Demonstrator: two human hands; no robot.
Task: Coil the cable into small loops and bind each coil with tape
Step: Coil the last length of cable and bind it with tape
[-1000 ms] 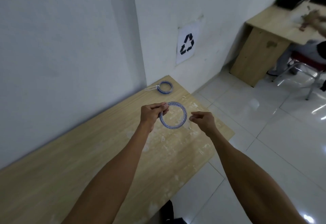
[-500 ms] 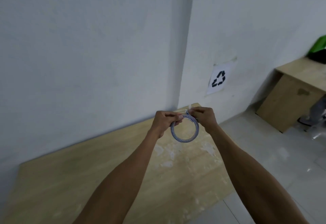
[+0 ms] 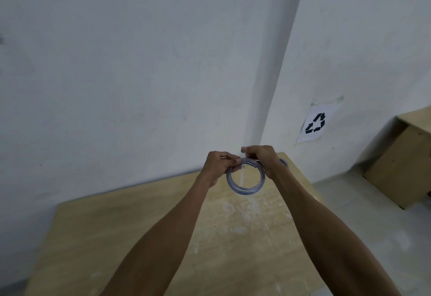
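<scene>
Hands meet above the desk (image 3: pixel 144 237), both pinching the top of a blue-and-white cable coil (image 3: pixel 245 192). The left hand (image 3: pixel 218 167) grips the coil's upper left arc, fingers closed on it; the right hand (image 3: pixel 262 159) clamps the upper right arc, thumb and fingers pressed over the strands. The coil hangs below them as a round loop, held up off the desk. A pale strip, probably tape (image 3: pixel 242 176), dangles inside the loop from the top. A second coil (image 3: pixel 284 162) peeks out behind the right hand, near the wall. A recycling sign (image 3: pixel 316 124) hangs on the wall at right.
</scene>
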